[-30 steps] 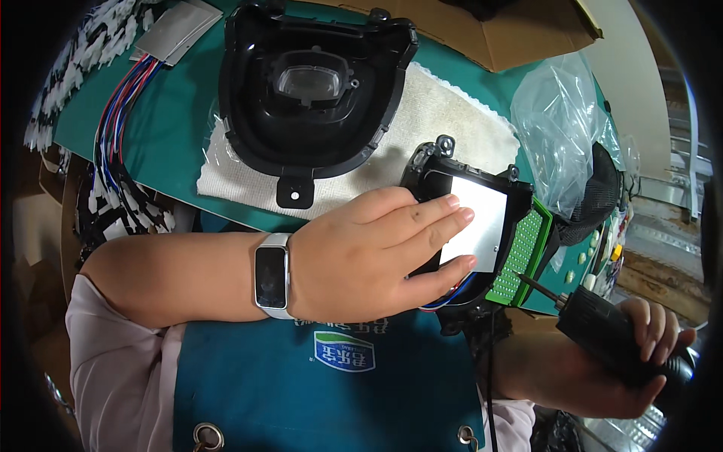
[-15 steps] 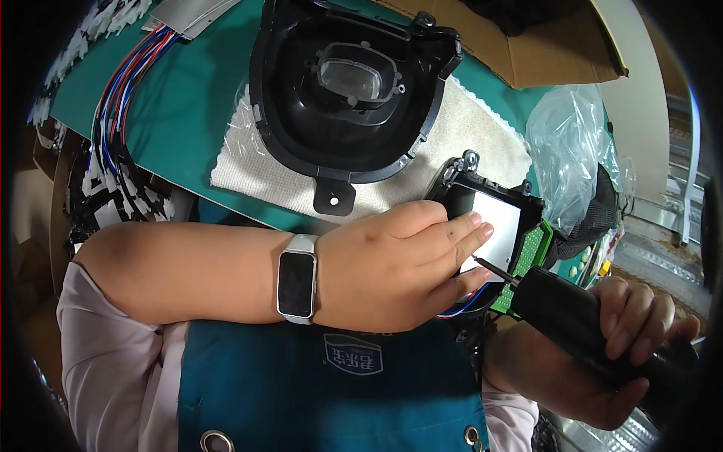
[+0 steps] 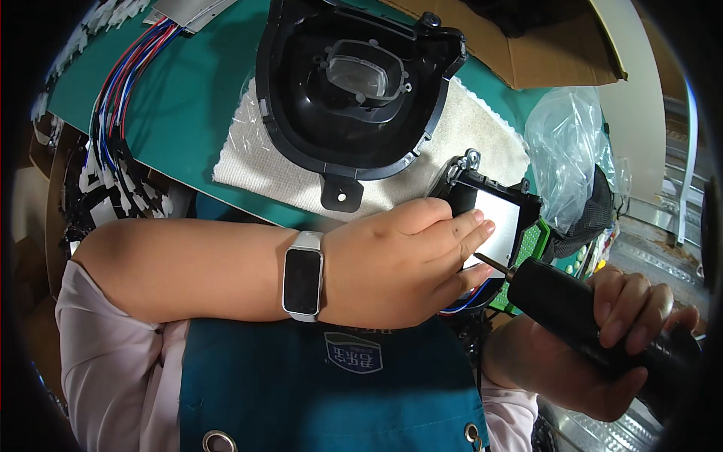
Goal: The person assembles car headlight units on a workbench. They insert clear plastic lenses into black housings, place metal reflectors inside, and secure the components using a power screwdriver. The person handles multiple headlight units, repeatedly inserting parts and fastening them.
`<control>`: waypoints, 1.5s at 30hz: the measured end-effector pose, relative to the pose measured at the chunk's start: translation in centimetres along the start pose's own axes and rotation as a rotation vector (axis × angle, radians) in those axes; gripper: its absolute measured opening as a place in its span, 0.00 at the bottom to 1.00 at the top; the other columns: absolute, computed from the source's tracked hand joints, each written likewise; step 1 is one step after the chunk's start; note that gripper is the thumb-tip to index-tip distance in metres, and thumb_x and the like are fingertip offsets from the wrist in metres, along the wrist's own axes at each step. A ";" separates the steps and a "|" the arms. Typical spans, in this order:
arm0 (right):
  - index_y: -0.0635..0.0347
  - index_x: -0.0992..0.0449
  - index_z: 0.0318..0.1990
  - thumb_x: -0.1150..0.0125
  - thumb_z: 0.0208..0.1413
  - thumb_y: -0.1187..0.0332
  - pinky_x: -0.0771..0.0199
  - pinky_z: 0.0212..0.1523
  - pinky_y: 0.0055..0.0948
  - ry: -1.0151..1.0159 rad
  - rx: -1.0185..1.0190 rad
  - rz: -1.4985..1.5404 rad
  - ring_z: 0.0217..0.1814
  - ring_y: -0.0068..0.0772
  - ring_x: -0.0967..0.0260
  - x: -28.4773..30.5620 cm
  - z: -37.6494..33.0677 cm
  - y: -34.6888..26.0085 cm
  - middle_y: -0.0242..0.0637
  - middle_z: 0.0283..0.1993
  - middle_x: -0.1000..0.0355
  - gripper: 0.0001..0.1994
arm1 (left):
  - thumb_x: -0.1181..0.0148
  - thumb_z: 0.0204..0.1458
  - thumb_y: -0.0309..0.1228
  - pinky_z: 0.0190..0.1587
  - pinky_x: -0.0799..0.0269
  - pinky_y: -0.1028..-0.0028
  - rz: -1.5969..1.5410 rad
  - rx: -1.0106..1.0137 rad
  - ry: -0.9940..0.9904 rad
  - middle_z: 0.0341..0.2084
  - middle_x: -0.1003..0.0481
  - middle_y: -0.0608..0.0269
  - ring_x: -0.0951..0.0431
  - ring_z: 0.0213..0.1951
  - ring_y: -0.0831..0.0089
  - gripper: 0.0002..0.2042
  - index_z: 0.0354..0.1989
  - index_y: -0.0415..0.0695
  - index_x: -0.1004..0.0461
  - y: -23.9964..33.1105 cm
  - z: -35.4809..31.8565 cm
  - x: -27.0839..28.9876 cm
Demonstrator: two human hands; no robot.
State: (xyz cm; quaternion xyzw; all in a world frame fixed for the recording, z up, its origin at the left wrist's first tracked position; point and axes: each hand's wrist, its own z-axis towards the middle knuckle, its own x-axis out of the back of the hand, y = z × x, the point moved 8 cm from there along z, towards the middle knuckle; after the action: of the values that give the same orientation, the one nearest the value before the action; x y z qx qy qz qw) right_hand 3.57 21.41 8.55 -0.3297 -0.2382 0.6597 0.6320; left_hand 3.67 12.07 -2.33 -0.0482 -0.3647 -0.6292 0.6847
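Observation:
My left hand, a watch on its wrist, lies over a black plastic housing and grips it. Its fingertips press on the white plate set in that housing; the thumb is hidden. In my right hand is a black electric screwdriver, fingers wrapped round its body. The bit points up and left, its tip beside my left fingertips at the white plate. Whether the tip touches a screw I cannot tell. Red and blue wires show under the housing.
A large black lamp-like shell with a clear lens rests on a white cloth on the green table. A wire bundle hangs at left. A clear plastic bag, a cardboard box and a green perforated board are at right.
The screwdriver's body has shifted slightly up and left, its tip staying near the same spot. My left hand keeps its hold. The whole view has shifted slightly.

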 end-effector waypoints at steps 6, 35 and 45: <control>0.61 0.43 0.42 0.42 0.40 0.68 0.47 0.29 0.21 -0.011 -0.020 -0.048 0.25 0.21 0.46 -0.7 -0.1 0.4 0.31 0.26 0.45 0.22 | 0.42 0.44 0.34 0.38 0.35 0.76 0.005 -0.001 -0.032 0.41 0.29 0.54 0.31 0.45 0.68 0.08 0.29 0.45 0.24 0.0 0.0 0.0; 0.54 0.45 0.50 0.33 0.39 0.66 0.41 0.19 0.22 0.165 -0.003 0.131 0.19 0.24 0.43 5.8 -1.4 -1.3 0.30 0.21 0.41 0.31 | 0.41 0.29 0.36 0.42 0.38 0.67 -0.107 -0.359 -0.157 0.30 0.34 0.61 0.35 0.40 0.64 0.11 0.18 0.41 0.29 4.6 3.2 6.5; 0.56 0.45 0.50 0.36 0.41 0.65 0.41 0.19 0.22 0.087 0.080 0.188 0.20 0.25 0.44 8.5 -1.4 -1.3 0.31 0.22 0.42 0.29 | 0.33 0.36 0.33 0.40 0.38 0.71 -0.170 0.596 -0.520 0.34 0.34 0.57 0.34 0.38 0.68 0.19 0.32 0.35 0.34 -5.3 -10.4 31.8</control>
State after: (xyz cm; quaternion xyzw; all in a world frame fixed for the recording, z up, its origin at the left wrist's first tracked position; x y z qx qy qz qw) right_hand 5.62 29.77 7.45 -0.3535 -0.1520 0.7100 0.5898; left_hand 1.62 -20.79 5.78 0.0254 -0.6949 -0.5171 0.4991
